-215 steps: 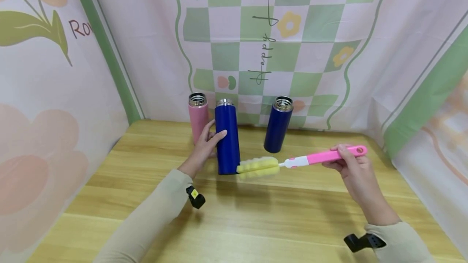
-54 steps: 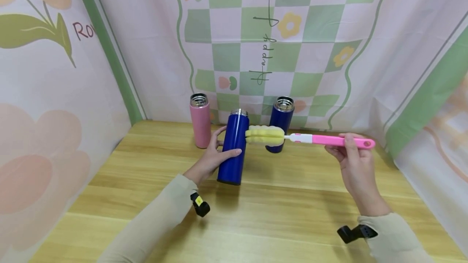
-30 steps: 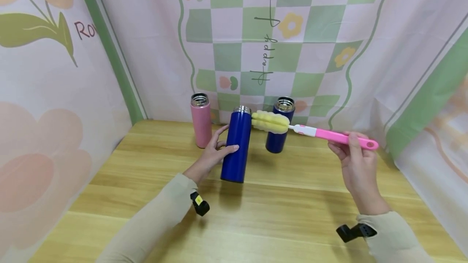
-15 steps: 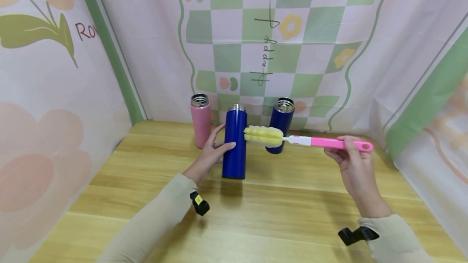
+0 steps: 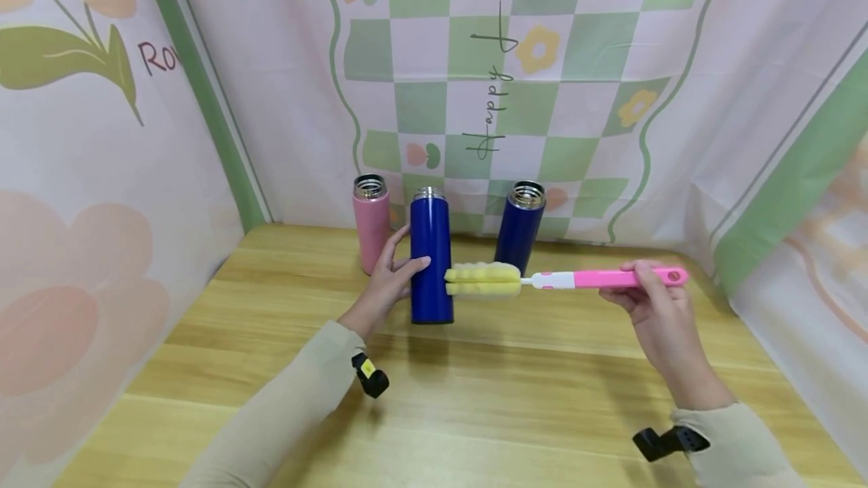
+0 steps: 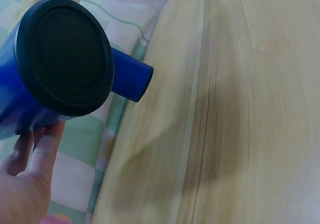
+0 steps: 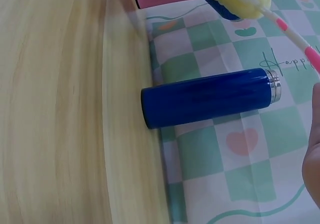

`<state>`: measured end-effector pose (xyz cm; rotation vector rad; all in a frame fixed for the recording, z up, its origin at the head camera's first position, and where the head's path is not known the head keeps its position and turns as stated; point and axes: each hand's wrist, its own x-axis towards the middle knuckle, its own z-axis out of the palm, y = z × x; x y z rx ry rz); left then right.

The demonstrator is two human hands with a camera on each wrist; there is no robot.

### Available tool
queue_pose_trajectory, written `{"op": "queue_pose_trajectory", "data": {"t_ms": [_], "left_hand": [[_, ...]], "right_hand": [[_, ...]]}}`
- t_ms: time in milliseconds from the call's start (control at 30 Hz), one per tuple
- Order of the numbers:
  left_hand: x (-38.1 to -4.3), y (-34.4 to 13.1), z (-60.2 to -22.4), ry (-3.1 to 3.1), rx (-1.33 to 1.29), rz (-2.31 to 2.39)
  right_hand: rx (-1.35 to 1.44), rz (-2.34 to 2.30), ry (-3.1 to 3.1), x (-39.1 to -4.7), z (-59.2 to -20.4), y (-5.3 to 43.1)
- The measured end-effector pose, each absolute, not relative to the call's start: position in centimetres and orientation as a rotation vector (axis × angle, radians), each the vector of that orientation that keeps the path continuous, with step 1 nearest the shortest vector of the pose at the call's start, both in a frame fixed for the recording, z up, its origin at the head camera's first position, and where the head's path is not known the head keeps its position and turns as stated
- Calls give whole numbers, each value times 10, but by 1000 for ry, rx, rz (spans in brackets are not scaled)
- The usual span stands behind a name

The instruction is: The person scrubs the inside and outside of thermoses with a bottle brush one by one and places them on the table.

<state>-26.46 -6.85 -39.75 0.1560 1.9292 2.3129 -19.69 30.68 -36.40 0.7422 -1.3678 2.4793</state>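
Observation:
My left hand (image 5: pixel 385 286) grips a blue thermos bottle (image 5: pixel 431 247) from its left side, thumb across the front. The bottle is lidless with a steel neck, held nearly upright above the table; its dark base (image 6: pixel 65 56) faces the left wrist camera. In my right hand (image 5: pixel 659 322) is the pink handle of a bottle brush (image 5: pixel 597 279), held level. Its yellow sponge head (image 5: pixel 483 279) meets the bottle's right side, below the middle. The right wrist view shows the brush's white shaft (image 7: pixel 295 34) and only the edge of the hand.
A pink bottle (image 5: pixel 371 228) stands behind my left hand, open-topped. To the right, a second blue bottle (image 5: pixel 521 224) stands behind the brush, also uncapped. The wooden table (image 5: pixel 488 413) ends at a checkered curtain (image 5: pixel 475 104) at the back.
The brush head has slid from near the neck down the bottle's side over the last second. The held bottle has shifted slightly left and become more upright. Both hands keep their grips.

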Motion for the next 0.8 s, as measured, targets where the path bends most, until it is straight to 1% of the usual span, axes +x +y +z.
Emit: {"op": "queue_pose_trajectory", "data": {"t_ms": [300,533,800], "left_hand": [[-268,-71,-400,1883,161,2358],[-265,-69,-397,1850,147,2353],[-264,-66,-398,1846,98,2303]], "right_hand": [[741,2499,-1417,-194,-369,314],[686,2484,-1469,-195,-372,317],[767,2524,-1449,-198,-373,314]]}}
